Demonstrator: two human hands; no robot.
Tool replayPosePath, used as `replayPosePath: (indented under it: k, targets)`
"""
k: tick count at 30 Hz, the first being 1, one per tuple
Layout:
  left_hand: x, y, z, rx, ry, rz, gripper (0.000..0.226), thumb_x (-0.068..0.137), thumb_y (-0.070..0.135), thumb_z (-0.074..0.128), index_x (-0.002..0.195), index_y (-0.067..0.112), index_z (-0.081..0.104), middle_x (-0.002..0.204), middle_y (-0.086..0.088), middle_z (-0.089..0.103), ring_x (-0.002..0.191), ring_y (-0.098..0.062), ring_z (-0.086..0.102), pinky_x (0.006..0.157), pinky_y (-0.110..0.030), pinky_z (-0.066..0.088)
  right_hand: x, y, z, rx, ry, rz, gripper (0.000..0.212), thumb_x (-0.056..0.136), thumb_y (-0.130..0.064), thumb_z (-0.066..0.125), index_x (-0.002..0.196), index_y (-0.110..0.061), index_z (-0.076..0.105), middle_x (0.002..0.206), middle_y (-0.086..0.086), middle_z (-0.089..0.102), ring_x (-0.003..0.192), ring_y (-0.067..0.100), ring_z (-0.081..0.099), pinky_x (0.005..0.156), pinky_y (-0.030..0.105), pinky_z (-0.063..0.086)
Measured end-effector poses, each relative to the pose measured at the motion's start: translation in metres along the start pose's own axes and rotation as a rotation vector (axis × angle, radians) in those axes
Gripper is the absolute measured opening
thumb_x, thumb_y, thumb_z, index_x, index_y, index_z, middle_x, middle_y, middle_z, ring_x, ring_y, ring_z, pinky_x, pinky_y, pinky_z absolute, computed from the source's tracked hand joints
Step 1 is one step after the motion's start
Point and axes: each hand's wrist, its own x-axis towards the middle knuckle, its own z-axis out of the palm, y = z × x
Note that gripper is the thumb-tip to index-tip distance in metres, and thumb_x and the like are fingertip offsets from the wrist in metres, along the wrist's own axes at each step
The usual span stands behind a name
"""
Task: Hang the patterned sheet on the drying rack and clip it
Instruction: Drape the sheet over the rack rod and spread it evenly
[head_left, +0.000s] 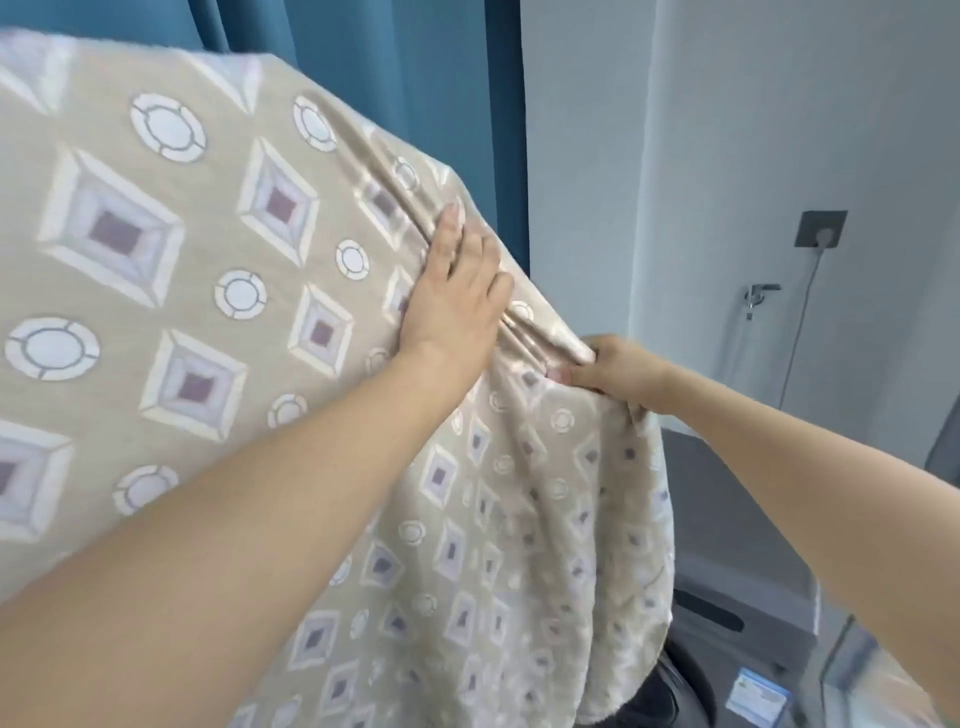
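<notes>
Beige fabric filled the view: the patterned sheet (208, 291), printed with pale diamonds and ringed circles, was spread from nine o'clock across the centre and was seen falling in loose folds toward six o'clock. What it was draped over could not be made out, since the support beneath was hidden by the cloth. The left hand (454, 291) was laid flat on the sheet just right of centre, fingers straight and together, pointed toward twelve o'clock and pressed along a bunched ridge of folds. The right hand (610, 371) was found close by at about four o'clock from the left one, its fingers curled and its thumb closed over the lower end of that same gathered ridge, so the fabric was pinched firmly there. Both forearms were bare, reached in from seven and four o'clock. Behind the sheet, a teal curtain (415, 78) was hung at twelve o'clock, with a pale wall (727, 130) at one to two o'clock. On that wall a dark socket plate (823, 228) was mounted at three o'clock, a white cable (802, 317) was trailed down from it, and a metal tap (759, 297) was fixed just left of the cable. A grey appliance (737, 561) was partly seen at five o'clock, below the right forearm.
</notes>
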Motion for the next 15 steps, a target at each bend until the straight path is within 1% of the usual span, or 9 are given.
replayPosePath:
  k: [2,3,5,7,8,10,12,14,15]
  targets:
    - [0.003,0.015,0.004,-0.029,0.043,0.023,0.047,0.093,0.014,0.022,0.137,0.006,0.035,0.154,-0.024,0.019,0.144,-0.045,0.009,0.115,-0.062,-0.007,-0.003,0.03,0.009,-0.013,-0.108,0.16,0.036,0.073,-0.041,0.082,0.099,-0.021,0.068,0.09,0.002,0.073,0.08,0.019,0.072,0.068,0.034,0.058]
    - [0.005,0.022,0.007,-0.026,0.045,0.043,0.048,0.093,0.015,0.021,0.138,0.005,0.035,0.153,-0.024,0.02,0.144,-0.045,0.009,0.116,-0.06,-0.006,-0.002,0.048,0.015,-0.087,-0.135,0.223,0.033,0.071,-0.038,0.083,0.095,-0.021,0.068,0.093,0.003,0.073,0.087,0.022,0.07,0.079,0.035,0.057]
    - [0.005,0.038,0.014,-0.008,0.0,0.079,0.047,0.094,0.016,0.022,0.138,0.004,0.034,0.149,-0.025,0.028,0.143,-0.045,0.014,0.117,-0.058,-0.004,-0.003,0.082,0.024,-0.348,-0.184,0.325,0.03,0.072,-0.04,0.078,0.091,-0.019,0.068,0.094,0.002,0.071,0.092,0.022,0.068,0.086,0.032,0.054]
    - [0.004,0.054,0.022,-0.033,-0.078,0.098,0.039,0.092,0.018,0.029,0.13,0.008,0.035,0.13,-0.022,0.048,0.133,-0.042,0.035,0.117,-0.057,0.004,-0.01,0.11,0.031,-0.428,-0.258,0.411,0.041,0.077,-0.043,0.069,0.105,-0.013,0.066,0.104,0.005,0.069,0.098,0.024,0.066,0.088,0.032,0.054]
    - [0.003,0.06,0.026,-0.042,-0.113,0.107,0.039,0.091,0.021,0.035,0.128,0.008,0.033,0.116,-0.016,0.055,0.121,-0.037,0.046,0.115,-0.055,0.014,-0.014,0.122,0.033,-0.38,-0.286,0.455,0.049,0.081,-0.045,0.065,0.116,-0.012,0.061,0.114,0.005,0.065,0.105,0.025,0.064,0.091,0.035,0.053]
    - [0.002,0.07,0.029,-0.058,-0.179,0.118,0.047,0.087,0.025,0.047,0.128,0.009,0.032,0.092,-0.006,0.058,0.097,-0.025,0.057,0.088,-0.043,0.033,-0.022,0.141,0.033,-0.264,-0.299,0.519,0.06,0.087,-0.047,0.061,0.136,-0.014,0.046,0.135,0.0,0.052,0.122,0.025,0.053,0.1,0.037,0.046]
    - [0.006,0.077,0.026,-0.114,-0.221,0.107,0.035,0.084,0.022,0.055,0.115,0.011,0.042,0.087,-0.001,0.06,0.088,-0.02,0.06,0.07,-0.036,0.027,-0.027,0.153,0.036,-0.126,-0.276,0.519,0.062,0.09,-0.042,0.059,0.141,-0.013,0.04,0.138,-0.001,0.048,0.126,0.021,0.048,0.104,0.034,0.041]
    - [0.012,0.082,0.02,-0.275,-0.198,0.064,0.02,0.083,0.014,0.054,0.1,0.013,0.044,0.094,-0.003,0.066,0.086,-0.022,0.064,0.067,-0.034,0.027,-0.033,0.159,0.041,0.208,-0.313,0.523,0.057,0.09,-0.032,0.06,0.138,-0.007,0.046,0.131,0.003,0.059,0.12,0.022,0.056,0.108,0.038,0.04]
    - [0.014,0.081,0.016,-0.335,-0.183,0.039,0.018,0.084,0.01,0.049,0.1,0.013,0.044,0.093,-0.004,0.068,0.083,-0.022,0.066,0.065,-0.032,0.028,-0.036,0.162,0.043,0.415,-0.36,0.517,0.053,0.089,-0.028,0.06,0.137,-0.007,0.05,0.128,0.007,0.063,0.119,0.027,0.058,0.109,0.042,0.039]
